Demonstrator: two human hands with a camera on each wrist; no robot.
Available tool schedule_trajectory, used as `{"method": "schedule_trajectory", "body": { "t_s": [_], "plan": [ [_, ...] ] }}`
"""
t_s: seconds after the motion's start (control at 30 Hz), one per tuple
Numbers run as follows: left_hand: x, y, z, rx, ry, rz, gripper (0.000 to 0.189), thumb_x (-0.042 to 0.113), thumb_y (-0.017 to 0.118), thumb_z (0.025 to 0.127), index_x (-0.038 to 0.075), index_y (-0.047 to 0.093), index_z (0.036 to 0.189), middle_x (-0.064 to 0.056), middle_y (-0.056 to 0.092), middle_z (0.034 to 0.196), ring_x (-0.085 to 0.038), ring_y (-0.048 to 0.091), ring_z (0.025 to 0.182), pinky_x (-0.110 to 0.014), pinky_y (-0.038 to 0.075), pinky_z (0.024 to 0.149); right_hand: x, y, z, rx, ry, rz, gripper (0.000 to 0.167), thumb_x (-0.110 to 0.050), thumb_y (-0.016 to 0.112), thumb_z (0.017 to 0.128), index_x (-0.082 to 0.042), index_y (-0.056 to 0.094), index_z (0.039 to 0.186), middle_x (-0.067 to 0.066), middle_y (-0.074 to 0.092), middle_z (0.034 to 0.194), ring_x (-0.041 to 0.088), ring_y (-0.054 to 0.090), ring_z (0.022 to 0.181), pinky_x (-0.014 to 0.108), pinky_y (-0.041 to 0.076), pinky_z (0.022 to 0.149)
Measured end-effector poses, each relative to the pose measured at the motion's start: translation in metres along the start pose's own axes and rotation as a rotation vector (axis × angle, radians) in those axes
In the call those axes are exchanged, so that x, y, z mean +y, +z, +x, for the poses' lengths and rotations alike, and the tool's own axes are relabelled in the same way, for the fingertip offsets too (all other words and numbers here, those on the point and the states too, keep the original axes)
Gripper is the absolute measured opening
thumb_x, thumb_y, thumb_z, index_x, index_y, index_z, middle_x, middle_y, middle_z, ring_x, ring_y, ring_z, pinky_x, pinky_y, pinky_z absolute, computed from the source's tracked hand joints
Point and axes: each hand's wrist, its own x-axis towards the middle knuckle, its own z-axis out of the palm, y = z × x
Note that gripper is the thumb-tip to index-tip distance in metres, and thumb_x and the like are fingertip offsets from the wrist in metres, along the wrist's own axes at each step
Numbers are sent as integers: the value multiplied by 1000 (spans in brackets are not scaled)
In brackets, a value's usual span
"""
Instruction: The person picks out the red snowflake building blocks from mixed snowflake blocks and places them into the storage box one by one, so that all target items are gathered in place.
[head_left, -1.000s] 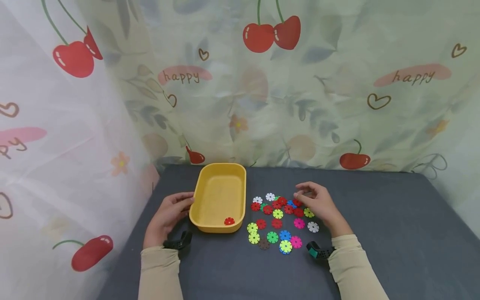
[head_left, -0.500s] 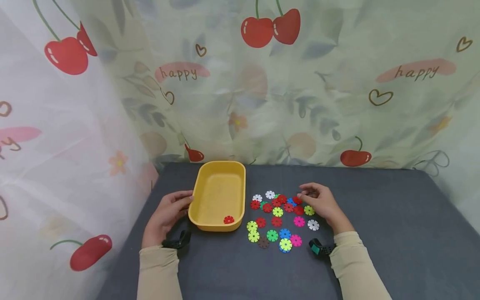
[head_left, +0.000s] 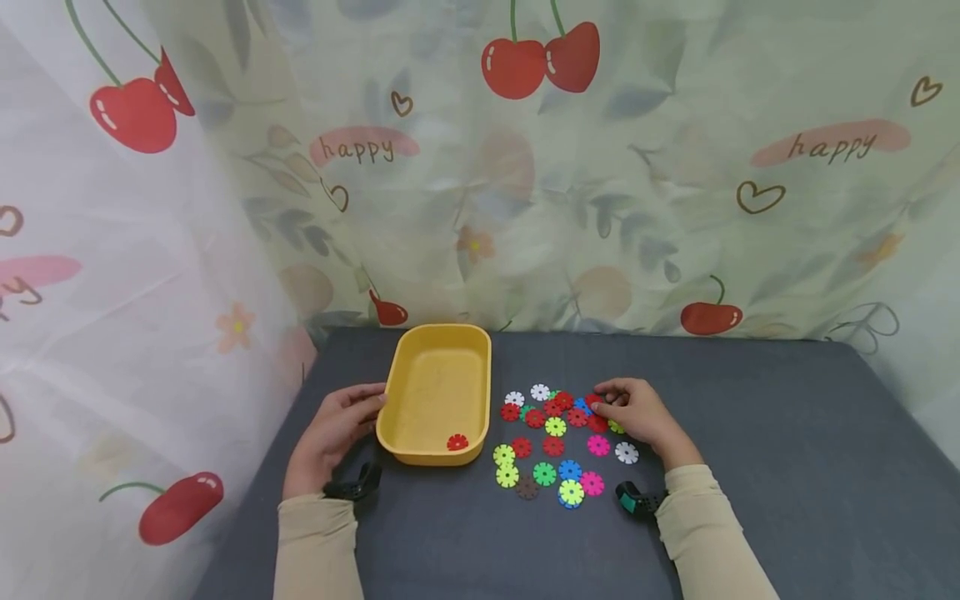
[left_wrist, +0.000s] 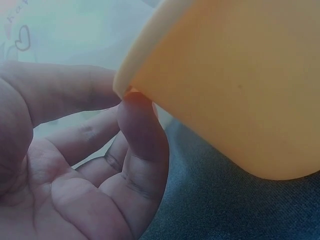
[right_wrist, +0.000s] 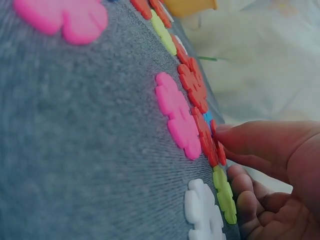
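Observation:
A yellow plastic tray (head_left: 435, 383) lies on the dark cloth, left of centre. My left hand (head_left: 336, 429) pinches its left rim between thumb and finger, as the left wrist view shows at the tray wall (left_wrist: 235, 95). One red notched disc (head_left: 457, 442) rests inside, near the front. To the right, coloured notched discs lie scattered, some overlapping. At their far right edge my right hand (head_left: 641, 414) pinches a red snowflake disc (head_left: 593, 400), the thumb (right_wrist: 245, 137) on its near face. The other fingers are curled beside a yellow-green disc (right_wrist: 224, 195).
Near the right hand lie a pink disc (head_left: 598, 446) and a white disc (head_left: 626, 453). Closer to the front are green (head_left: 544, 474), brown (head_left: 527, 487) and yellow-green discs (head_left: 507, 475). A patterned curtain (head_left: 600, 192) hangs behind the table.
My right hand has come down and its thumb and finger have closed on a red disc at the edge of the group. The left hand stays on the tray rim.

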Motion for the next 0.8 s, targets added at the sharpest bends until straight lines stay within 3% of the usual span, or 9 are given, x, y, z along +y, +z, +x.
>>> {"method": "schedule_trajectory", "body": {
  "t_s": [0.8],
  "plan": [
    [1,2,-3,0,21,4,51,26,67,107,-1,57,149,-20,65,141,-17,69,106,-25,60,88,1,-2,-2,56,-18,25,20,-12,76,98,0,71,113,12,66,96,21,58,81,29,51,67]
  ]
}}
